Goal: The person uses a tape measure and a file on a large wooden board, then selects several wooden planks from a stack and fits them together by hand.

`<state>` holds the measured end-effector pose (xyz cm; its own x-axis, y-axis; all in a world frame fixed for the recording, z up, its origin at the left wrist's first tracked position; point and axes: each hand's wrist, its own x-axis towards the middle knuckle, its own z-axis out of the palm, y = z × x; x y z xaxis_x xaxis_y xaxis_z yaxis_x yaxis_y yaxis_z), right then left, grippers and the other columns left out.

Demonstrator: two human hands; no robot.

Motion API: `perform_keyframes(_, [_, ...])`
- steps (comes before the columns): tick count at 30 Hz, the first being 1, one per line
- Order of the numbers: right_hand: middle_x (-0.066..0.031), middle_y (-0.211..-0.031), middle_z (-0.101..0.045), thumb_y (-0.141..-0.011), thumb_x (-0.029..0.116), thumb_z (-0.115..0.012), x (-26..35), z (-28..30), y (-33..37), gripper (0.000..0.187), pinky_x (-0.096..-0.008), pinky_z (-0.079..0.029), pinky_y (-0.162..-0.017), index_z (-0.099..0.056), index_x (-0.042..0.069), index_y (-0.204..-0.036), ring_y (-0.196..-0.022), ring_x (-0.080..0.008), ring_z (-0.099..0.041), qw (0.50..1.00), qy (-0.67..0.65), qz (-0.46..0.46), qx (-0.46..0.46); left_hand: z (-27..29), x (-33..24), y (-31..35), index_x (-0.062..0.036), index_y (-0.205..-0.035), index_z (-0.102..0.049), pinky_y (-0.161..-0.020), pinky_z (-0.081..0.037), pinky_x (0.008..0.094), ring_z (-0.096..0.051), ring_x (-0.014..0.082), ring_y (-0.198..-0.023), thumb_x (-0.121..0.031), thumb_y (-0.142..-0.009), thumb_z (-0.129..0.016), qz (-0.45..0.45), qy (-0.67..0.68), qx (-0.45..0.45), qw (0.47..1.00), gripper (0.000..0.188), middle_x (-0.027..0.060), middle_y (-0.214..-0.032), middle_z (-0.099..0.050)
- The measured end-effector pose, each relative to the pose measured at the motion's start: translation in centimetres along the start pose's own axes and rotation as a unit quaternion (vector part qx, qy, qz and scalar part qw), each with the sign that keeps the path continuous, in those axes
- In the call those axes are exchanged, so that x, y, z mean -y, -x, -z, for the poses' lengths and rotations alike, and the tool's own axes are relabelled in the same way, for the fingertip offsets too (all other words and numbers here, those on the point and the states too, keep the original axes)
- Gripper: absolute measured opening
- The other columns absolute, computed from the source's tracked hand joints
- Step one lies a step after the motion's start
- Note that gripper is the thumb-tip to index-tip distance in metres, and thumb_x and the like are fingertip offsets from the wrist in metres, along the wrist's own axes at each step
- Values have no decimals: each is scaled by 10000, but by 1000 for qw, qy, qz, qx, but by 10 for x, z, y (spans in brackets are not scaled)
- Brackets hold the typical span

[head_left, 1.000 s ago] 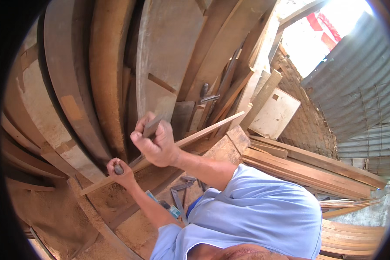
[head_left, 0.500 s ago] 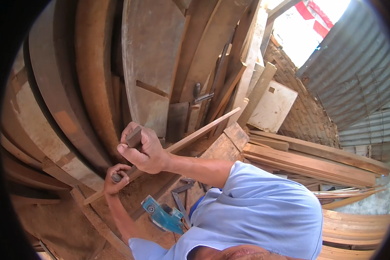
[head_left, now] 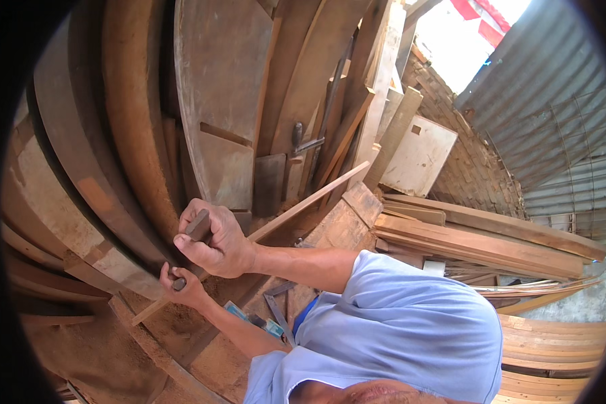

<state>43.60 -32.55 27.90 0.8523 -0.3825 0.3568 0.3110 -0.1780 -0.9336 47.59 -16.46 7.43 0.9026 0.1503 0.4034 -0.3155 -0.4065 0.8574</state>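
Observation:
My right hand (head_left: 221,240) is closed around a dark, squared block of wood (head_left: 197,226), its end sticking out above the fist. Just below and to the left, my left hand (head_left: 190,291) grips a short, round-ended dark handle (head_left: 179,284); the rest of that piece is hidden. Beneath both hands runs a long narrow wooden strip (head_left: 310,200), slanting from lower left to upper right. Near my left forearm lies a teal power planer (head_left: 271,326), mostly covered by the arm. A metal angle piece (head_left: 276,310) rests beside it.
Tall boards (head_left: 225,81) and thick curved timbers (head_left: 124,101) stand close beyond my hands. A bar clamp (head_left: 301,140) is among them. Stacked planks (head_left: 478,244) lie to the right, before a corrugated metal wall (head_left: 552,114). Sawdust (head_left: 94,343) covers the lower left.
My left forearm has swung right and now covers most of the planer. The right hand has dropped slightly and sits closer over the left. Both grips stay closed.

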Motion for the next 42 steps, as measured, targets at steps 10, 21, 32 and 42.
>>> perform_keyframes(10, [-18, -663, -521, -902, 231, -645, 11, 5, 9, 236, -279, -396, -524, -514, 44, -845, -577, -112, -498, 999, -17, 10, 27, 46, -22, -85, -11, -1325, -515, -822, -484, 310, -538, 145, -927, -146, -687, -717, -3, 183, 573, 799, 683, 77, -1010, -588])
perform_keyframes(21, [-18, -657, -524, -899, 169, -635, 5, 1, 2, 176, -276, -376, -517, -536, 40, -832, -560, -120, -471, 1000, 13, 27, 2, 36, 14, -20, -6, -905, -575, -633, -434, 235, -502, 89, -704, 30, -857, -581, 86, 162, 345, 921, 60, 10, -799, -538])
perform_keyframes(32, [-26, -642, -530, -900, 228, -663, 12, 4, 15, 236, -281, -388, -513, -523, 45, -849, -565, -131, -506, 997, -65, -23, 34, 60, -34, -35, -11, -1290, -497, -749, -484, 300, -533, 170, -862, -6, -816, -602, 175, 224, 436, 854, 486, 61, -970, -558])
perform_keyframes(42, [-14, -619, -516, -888, 219, -675, 8, 3, 8, 243, -275, -376, -496, -513, 43, -847, -537, -107, -491, 999, -41, -8, 22, 51, 27, -52, 14, -1087, -592, -651, -448, 215, -556, 56, -729, -126, -767, -648, 167, 227, 583, 762, 354, 31, -812, -605])
